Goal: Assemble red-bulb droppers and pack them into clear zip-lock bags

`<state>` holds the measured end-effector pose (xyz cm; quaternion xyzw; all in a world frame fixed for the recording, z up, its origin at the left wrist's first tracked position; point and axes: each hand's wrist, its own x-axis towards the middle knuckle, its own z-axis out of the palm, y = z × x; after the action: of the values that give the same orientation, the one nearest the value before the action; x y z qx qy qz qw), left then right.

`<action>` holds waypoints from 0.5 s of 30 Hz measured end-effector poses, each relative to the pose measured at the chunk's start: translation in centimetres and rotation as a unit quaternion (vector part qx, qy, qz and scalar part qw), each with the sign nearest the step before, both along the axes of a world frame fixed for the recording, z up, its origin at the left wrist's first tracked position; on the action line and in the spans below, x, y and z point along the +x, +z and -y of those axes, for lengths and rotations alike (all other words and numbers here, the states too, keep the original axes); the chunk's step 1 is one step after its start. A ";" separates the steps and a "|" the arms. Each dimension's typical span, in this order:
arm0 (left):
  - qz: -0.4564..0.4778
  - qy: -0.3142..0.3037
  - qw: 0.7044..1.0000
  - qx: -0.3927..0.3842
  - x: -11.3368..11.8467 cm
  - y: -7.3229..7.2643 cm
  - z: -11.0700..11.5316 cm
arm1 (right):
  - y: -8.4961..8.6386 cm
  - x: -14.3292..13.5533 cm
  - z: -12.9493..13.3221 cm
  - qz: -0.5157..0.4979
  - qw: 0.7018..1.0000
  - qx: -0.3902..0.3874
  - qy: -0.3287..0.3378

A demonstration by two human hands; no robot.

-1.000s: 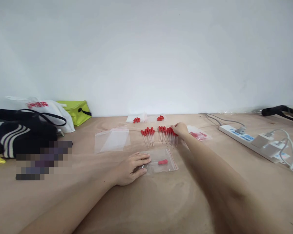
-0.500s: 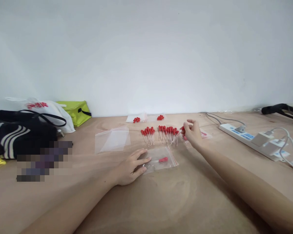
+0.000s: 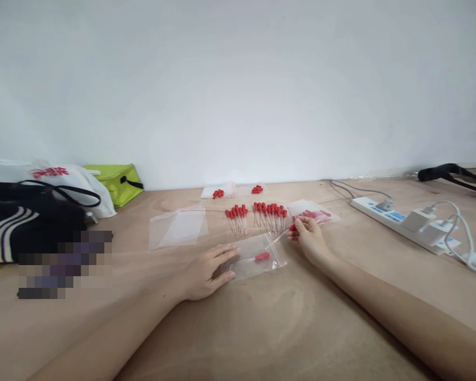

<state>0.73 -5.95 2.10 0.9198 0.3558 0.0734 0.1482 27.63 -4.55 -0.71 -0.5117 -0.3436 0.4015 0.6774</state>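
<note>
My left hand (image 3: 210, 272) lies with fingers spread on the closed end of a clear zip bag (image 3: 246, 267), pressing it to the table. Inside that bag is one dropper (image 3: 262, 256) with a red bulb. My right hand (image 3: 307, 238) pinches another dropper (image 3: 292, 227) by its red bulb. Its thin clear tube slants down-left to the bag's open edge; whether the tip is inside I cannot tell. Behind the bag lie two groups of loose droppers, a left group (image 3: 237, 211) and a right group (image 3: 269, 210), bulbs pointing away from me.
Flat clear bags (image 3: 178, 227) lie at left. Bags holding red-bulbed droppers (image 3: 313, 214) sit beyond my right hand, and small red bulbs (image 3: 218, 194) lie on bags by the wall. A power strip (image 3: 396, 225) stands right; a black bag (image 3: 35, 222) and a green bag (image 3: 117, 182) stand left.
My right hand has come down and nearer with the dropper, from the right group to the bag's opening. My left hand stays on the bag. The view has shifted slightly.
</note>
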 end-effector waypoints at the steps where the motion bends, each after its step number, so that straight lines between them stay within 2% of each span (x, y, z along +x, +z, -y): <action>1: -0.001 0.002 1.000 -0.007 0.0 0.0 0.0 | 0.1 -0.4 0.2 -0.029 0.999 -0.008 0.011; 4: 0.012 0.003 1.000 -0.016 -0.1 -0.1 -0.1 | 0.2 -1.4 1.2 -0.066 0.994 -0.020 0.086; 8: 0.035 -0.006 0.999 -0.013 0.0 -0.1 -0.1 | -0.3 -1.8 2.0 0.059 0.976 -0.032 0.209; 11: 0.037 -0.009 0.999 -0.010 0.0 -0.1 -0.1 | -1.2 -1.5 1.7 0.173 0.961 -0.031 0.213; 15: 0.031 -0.014 0.999 -0.008 0.1 0.0 -0.1 | -2.0 -1.0 0.8 0.261 0.948 0.008 0.182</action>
<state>0.82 -5.83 2.06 0.9208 0.3387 0.0969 0.1671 26.61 -5.38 -2.73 -0.5222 -0.5988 0.3673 0.4835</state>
